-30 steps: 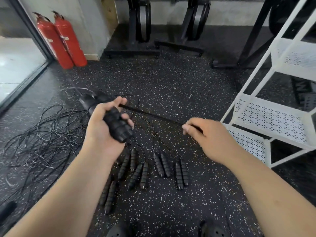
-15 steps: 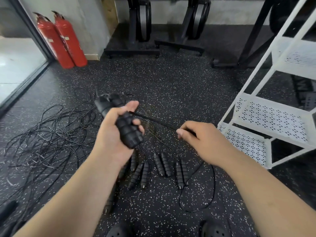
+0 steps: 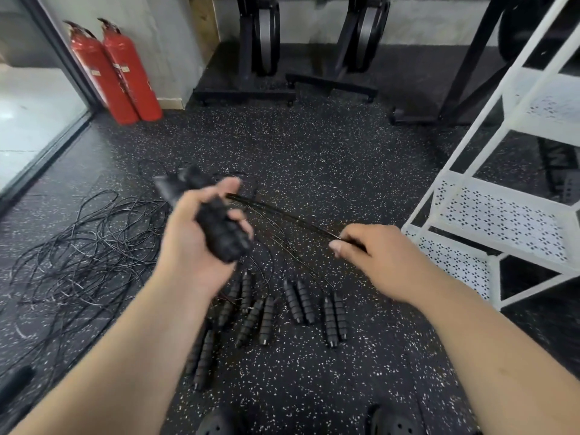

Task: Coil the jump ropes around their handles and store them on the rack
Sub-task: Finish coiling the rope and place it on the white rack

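Observation:
My left hand [image 3: 201,237] grips a pair of black ribbed jump rope handles [image 3: 219,227], blurred by motion, at centre left. A thin black rope [image 3: 282,216] runs taut from them down to my right hand [image 3: 373,259], which pinches it between thumb and fingers. Several more black handles [image 3: 298,301] lie in pairs on the speckled floor below my hands. Their ropes form a loose tangle [image 3: 78,246] on the left. The white perforated rack [image 3: 502,221] stands at the right.
Two red fire extinguishers [image 3: 116,73] stand at the back left by a glass door. Black exercise machines [image 3: 260,51] line the back wall. My dark shoes [image 3: 219,422] show at the bottom edge.
My left hand turned the handles and shifted slightly right. My right hand moved out to the right, pulling the rope taut again; the slack loop seen on the floor is gone.

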`<action>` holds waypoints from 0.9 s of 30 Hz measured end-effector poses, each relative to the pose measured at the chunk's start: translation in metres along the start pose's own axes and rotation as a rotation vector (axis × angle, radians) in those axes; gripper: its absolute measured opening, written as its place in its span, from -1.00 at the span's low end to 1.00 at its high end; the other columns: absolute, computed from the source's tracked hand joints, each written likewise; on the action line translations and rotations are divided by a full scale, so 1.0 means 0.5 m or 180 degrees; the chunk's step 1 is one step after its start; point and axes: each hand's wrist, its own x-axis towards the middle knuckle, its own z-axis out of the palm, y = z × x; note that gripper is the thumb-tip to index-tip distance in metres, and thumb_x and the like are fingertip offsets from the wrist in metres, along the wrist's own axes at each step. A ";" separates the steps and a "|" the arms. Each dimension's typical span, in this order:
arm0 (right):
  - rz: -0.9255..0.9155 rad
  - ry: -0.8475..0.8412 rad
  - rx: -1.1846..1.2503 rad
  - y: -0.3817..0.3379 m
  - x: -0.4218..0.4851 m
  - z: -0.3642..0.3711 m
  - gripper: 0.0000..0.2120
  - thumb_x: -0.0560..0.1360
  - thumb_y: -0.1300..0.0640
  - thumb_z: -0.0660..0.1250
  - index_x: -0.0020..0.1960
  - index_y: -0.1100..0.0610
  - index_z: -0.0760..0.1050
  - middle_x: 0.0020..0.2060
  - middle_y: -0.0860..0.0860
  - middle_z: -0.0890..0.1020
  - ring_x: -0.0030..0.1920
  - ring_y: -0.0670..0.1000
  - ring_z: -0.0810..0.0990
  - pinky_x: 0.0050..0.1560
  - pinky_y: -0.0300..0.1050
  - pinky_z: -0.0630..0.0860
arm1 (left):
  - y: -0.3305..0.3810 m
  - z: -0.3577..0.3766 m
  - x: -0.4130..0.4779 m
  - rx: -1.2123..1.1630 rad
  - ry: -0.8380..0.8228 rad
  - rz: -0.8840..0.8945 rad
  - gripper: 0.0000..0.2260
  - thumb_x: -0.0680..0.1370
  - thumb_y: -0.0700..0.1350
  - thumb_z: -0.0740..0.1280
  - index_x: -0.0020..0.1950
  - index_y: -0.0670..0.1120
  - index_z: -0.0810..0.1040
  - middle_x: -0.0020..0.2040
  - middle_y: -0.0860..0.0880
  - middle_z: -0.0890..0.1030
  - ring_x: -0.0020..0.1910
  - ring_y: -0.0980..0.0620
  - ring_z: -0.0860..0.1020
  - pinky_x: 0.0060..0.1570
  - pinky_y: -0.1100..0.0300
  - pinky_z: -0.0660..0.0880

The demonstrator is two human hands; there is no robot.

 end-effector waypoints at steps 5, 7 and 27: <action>0.0238 0.0238 -0.0048 0.031 0.002 -0.020 -0.66 0.66 -0.27 0.22 -0.14 -0.12 0.59 -0.46 -0.05 0.56 -0.54 -0.15 0.38 -0.42 -0.15 0.34 | 0.054 -0.048 0.020 -0.0275 0.0547 0.0317 -0.61 0.45 -0.12 0.42 0.28 -0.10 0.61 0.19 0.03 0.67 -0.29 0.11 0.53 -0.13 0.20 0.52; 0.0337 0.0407 -0.0169 0.028 0.005 -0.016 -0.63 0.68 -0.25 0.20 -0.15 -0.09 0.59 -0.47 -0.04 0.56 -0.53 -0.13 0.42 -0.41 -0.12 0.36 | 0.044 -0.049 0.023 0.0071 0.0622 0.0171 -0.68 0.54 -0.14 0.41 0.28 -0.17 0.63 0.09 -0.03 0.68 -0.29 0.08 0.54 -0.17 0.17 0.55; -0.0558 0.0093 -0.0595 -0.034 -0.001 0.035 -0.43 0.64 0.05 0.38 0.60 -0.19 0.33 0.52 -0.25 0.41 0.54 -0.20 0.32 0.61 -0.04 0.25 | -0.071 -0.004 -0.036 0.6717 -0.0686 0.1504 -0.63 0.50 0.14 0.42 0.28 0.21 0.44 0.05 0.17 0.60 -0.01 0.02 0.60 -0.02 0.06 0.55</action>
